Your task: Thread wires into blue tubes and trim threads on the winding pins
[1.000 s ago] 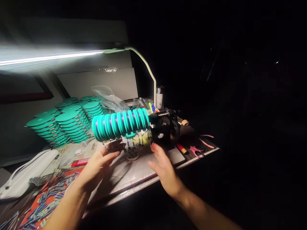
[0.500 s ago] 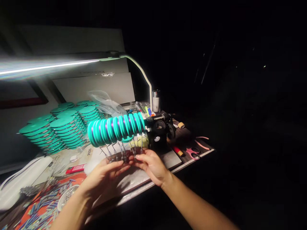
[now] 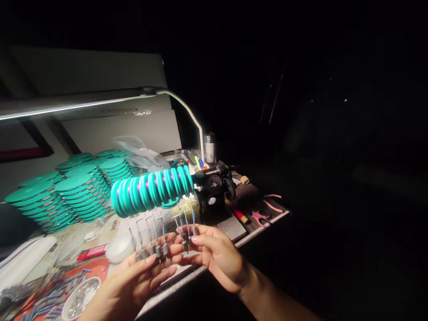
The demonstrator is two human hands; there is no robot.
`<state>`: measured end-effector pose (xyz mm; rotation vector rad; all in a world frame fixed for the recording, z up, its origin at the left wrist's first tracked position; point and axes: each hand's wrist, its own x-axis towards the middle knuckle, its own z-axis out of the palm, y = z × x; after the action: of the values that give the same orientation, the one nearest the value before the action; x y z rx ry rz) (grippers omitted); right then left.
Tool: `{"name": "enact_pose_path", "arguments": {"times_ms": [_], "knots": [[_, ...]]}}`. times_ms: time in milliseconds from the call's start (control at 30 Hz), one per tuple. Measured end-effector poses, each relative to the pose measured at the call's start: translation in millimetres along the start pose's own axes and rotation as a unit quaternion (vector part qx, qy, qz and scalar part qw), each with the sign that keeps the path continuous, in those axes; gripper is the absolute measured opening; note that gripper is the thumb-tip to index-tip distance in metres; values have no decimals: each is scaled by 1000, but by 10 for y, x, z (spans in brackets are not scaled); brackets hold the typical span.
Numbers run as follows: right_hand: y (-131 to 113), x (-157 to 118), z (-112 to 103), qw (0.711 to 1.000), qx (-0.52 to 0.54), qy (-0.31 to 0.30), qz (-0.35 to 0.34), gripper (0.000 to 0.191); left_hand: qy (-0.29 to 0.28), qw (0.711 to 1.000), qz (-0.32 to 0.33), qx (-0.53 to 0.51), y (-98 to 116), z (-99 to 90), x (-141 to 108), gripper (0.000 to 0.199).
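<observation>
Below a row of teal rings (image 3: 154, 189) on a black winding device (image 3: 214, 191), several small grey pieces (image 3: 152, 249) with thin blue-wrapped stems stand between my fingers. My left hand (image 3: 140, 272) is closed lightly on a group of them, thumb in front and fingers behind. My right hand (image 3: 216, 254) pinches a smaller group, stems upward, close beside the left fingertips. The stem tops are just under the teal rings; whether they touch cannot be told.
Stacked teal discs (image 3: 75, 187) stand at the left. An orange tray (image 3: 96, 267) of blue-grey pieces and a white bowl (image 3: 82, 296) lie lower left. Pink scissors (image 3: 261, 218), a red tube (image 3: 240, 216) and a lamp arm (image 3: 194, 116) are at the right and back.
Both hands have come lower and nearer, and the stems now show more fully between the fingers. The view has shifted, so the bench appears lower and further left.
</observation>
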<state>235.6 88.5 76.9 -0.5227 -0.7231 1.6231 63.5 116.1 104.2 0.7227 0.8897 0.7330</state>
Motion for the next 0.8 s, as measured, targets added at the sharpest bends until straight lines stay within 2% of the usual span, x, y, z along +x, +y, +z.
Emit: {"name": "enact_pose_path", "arguments": {"times_ms": [267, 633, 800], "knots": [[-22, -43, 7, 1000, 3, 7, 14, 30, -21, 1000, -6, 0, 4, -9, -3, 37], [-16, -65, 4, 1000, 1, 4, 0, 30, 27, 999, -21, -9, 35, 91, -29, 41], [-18, -67, -8, 1000, 7, 1, -3, 29, 20, 999, -21, -26, 26, 81, -13, 41]]}}
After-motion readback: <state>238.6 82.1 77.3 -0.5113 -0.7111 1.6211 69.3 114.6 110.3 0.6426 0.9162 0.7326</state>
